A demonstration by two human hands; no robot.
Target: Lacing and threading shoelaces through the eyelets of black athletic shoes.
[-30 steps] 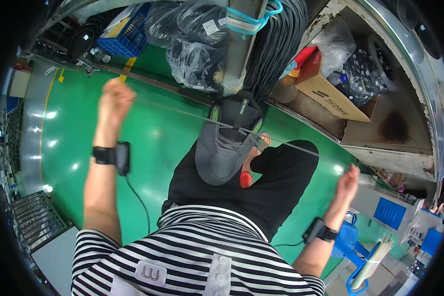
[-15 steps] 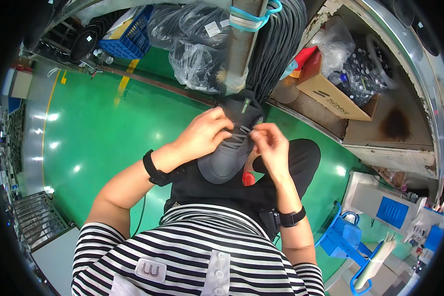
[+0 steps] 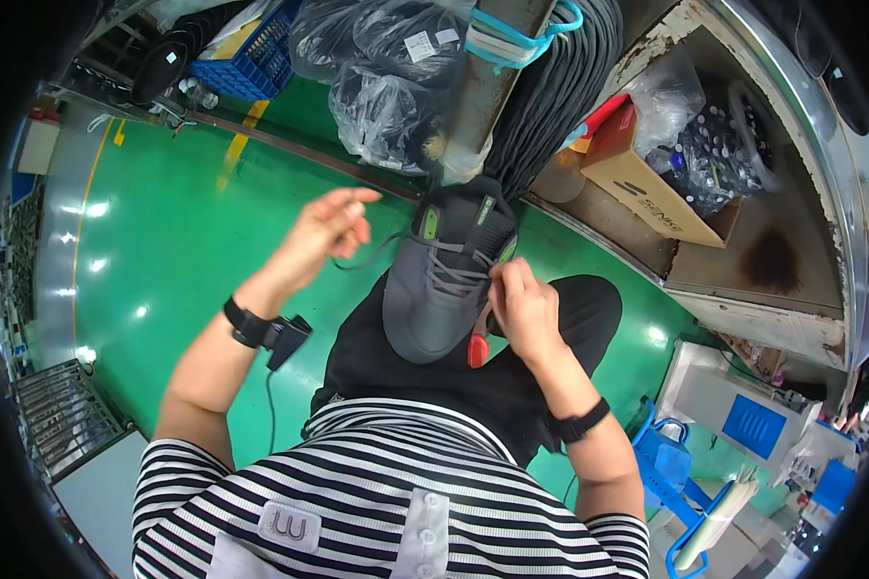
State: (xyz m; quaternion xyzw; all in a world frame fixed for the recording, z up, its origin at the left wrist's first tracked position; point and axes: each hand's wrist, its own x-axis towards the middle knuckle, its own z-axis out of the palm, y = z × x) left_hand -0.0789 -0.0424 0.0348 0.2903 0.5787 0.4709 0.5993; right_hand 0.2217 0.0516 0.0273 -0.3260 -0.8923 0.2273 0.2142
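Observation:
A dark grey sports shoe rests over my lap with its toe toward me. Grey shoelaces cross its front, and green accents show near the collar. Out to the left of the shoe is my left hand, fingers curled and a little blurred. One loose lace runs in a slack curve from the left eyelets to this hand, where its end is hidden. My right hand is closed at the shoe's right edge beside the laces; whether a lace is between its fingertips cannot be seen. A red piece shows beneath the shoe.
Just beyond the shoe stand a rusty post and a bundle of dark cords. Clear plastic bags and a blue crate lie at the far left. A cardboard box sits on the shelf at right.
My left hand has moved from the shoe's laces out to the left, drawing a loose lace out. The right hand stays at the shoe's right edge.

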